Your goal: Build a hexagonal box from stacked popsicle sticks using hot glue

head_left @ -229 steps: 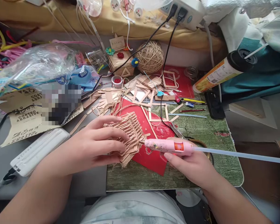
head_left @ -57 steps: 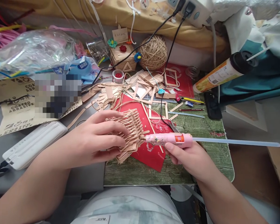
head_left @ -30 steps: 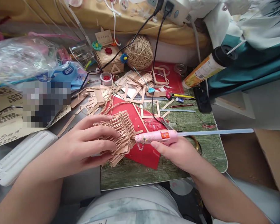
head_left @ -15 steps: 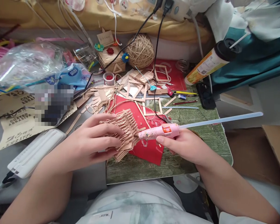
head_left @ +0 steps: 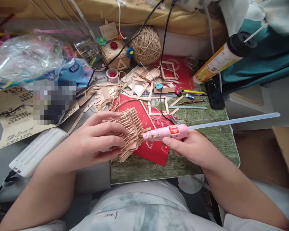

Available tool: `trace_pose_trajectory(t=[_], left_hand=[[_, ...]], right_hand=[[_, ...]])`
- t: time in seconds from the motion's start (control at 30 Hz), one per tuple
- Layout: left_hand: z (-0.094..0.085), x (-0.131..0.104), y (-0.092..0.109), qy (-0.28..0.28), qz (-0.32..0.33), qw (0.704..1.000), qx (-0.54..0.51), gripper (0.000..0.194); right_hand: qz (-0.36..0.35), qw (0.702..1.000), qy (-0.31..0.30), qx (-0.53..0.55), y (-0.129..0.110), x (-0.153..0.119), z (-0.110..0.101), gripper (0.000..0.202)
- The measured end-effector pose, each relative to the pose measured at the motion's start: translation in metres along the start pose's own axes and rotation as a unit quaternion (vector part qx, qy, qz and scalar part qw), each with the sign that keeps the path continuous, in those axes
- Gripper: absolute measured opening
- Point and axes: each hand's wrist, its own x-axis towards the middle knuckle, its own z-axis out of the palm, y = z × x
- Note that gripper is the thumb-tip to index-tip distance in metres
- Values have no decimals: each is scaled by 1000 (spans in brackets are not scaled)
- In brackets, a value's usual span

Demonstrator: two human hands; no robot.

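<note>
My left hand [head_left: 103, 136] is closed over a layered stack of wooden craft sticks [head_left: 132, 134], its fingers spread across the near side. My right hand [head_left: 190, 144] grips a pink hot glue gun [head_left: 166, 132], with the thumb along its side. A long translucent glue stick [head_left: 236, 121] sticks out of the gun's back end. The gun's nozzle points left and meets the right edge of the stick stack; whether it touches is hard to tell. Under both lies a red sheet [head_left: 156, 154] on the green wood-patterned board [head_left: 183, 166].
Loose craft sticks and small stick frames [head_left: 157, 106] lie behind the stack. Further back are a ball of twine [head_left: 146, 45] and a wooden box [head_left: 114, 57]. A tall cup [head_left: 219, 61] leans at right near a phone [head_left: 214, 94]. A white power strip [head_left: 38, 154] is at left.
The view has shifted slightly. Both hands keep their hold, and the glue gun's nozzle stays at the stack's right edge.
</note>
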Motion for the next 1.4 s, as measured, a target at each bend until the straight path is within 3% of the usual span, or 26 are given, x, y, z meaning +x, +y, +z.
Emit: trace_pose_trajectory(t=[0.3, 0.7, 1.0, 1.2, 1.4], left_hand=[[1, -2, 1, -6, -15, 1000, 1, 22], [3, -2, 0, 7, -10, 1000, -1, 20], [4, -3, 1, 5, -14, 1000, 2, 18], [1, 0, 2, 17, 17, 1000, 6, 20], [1, 0, 3, 10, 5, 1000, 4, 18]], right_hand=[[-17, 999, -43, 29, -2, 7, 3, 32], [18, 1000, 3, -22, -6, 8, 1, 35], [21, 998, 30, -41, -6, 9, 0, 26], [13, 996, 2, -83, -7, 9, -3, 29], [11, 997, -7, -75, -7, 13, -1, 29]])
